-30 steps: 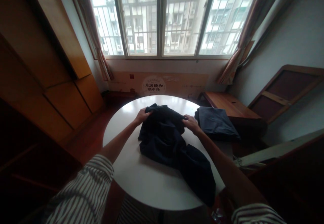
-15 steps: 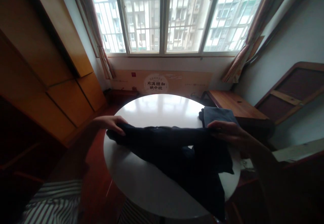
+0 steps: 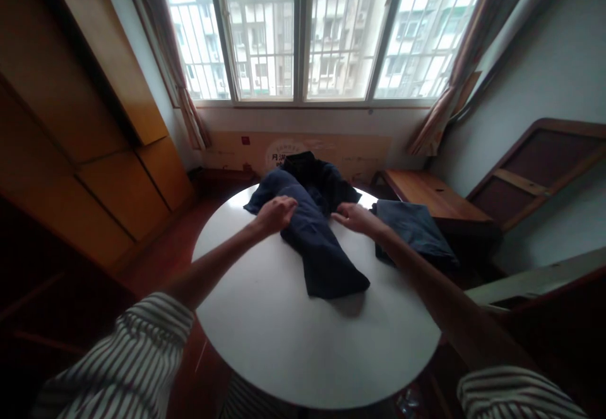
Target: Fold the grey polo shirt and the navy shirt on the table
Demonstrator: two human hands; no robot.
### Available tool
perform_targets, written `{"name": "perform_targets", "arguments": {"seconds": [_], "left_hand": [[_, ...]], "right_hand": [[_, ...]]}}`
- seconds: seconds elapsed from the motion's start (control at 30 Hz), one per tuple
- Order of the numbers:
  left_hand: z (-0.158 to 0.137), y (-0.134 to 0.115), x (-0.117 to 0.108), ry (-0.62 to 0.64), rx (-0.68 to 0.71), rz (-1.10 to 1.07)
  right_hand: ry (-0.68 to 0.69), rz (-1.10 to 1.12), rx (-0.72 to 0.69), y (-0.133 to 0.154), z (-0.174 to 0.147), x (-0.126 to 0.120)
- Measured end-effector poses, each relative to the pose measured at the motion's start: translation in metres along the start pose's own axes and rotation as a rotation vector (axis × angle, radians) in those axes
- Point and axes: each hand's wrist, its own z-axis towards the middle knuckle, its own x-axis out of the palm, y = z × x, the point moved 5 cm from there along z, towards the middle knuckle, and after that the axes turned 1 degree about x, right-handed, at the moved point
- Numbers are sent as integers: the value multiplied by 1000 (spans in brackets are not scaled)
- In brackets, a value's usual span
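A dark blue garment [image 3: 315, 226] stretches across the far half of the white round table [image 3: 255, 318], one long leg or sleeve pointing toward me. Its bunched, darker far end rises at the table's far edge; whether it is trousers or a jacket I cannot tell. My left hand [image 3: 277, 213] is closed at the left side of the long piece, its knuckles upward. On the opposite side, my right hand [image 3: 356, 218] has its fingers curled and pinched at the cloth's edge. Folded blue jeans [image 3: 411, 230] lie to the right, beyond my right forearm.
Behind the table, a printed cardboard panel [image 3: 222, 154] stands below the window [image 3: 303, 40]. A low wooden bench [image 3: 435, 195] is at the right, near a brown framed panel [image 3: 534, 173]. Wooden cabinets [image 3: 118, 185] line the left side.
The garment, earlier stretched sideways between my spread hands, now lies mostly away from me with its far end raised. Both hands have moved inward and forward, closer together. The folded jeans are more exposed.
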Motion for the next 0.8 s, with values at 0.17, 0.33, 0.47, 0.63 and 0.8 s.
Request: {"name": "perform_targets", "arguments": {"seconds": [0.17, 0.33, 0.47, 0.63, 0.8], "left_hand": [[-22, 26, 60, 157, -264, -278], [-27, 45, 86, 177, -613, -666], [-25, 43, 81, 47, -683, -916], [-48, 68, 44, -122, -598, -1098], [-78, 110, -1, -240, -680, -849]], "right_hand": [[119, 63, -87, 13, -94, 85], [-51, -36, -330, 69, -127, 88], [-150, -2, -673, 123, -138, 69], [-223, 309, -648, 116, -139, 67], [-114, 245, -335, 62, -112, 107]]}}
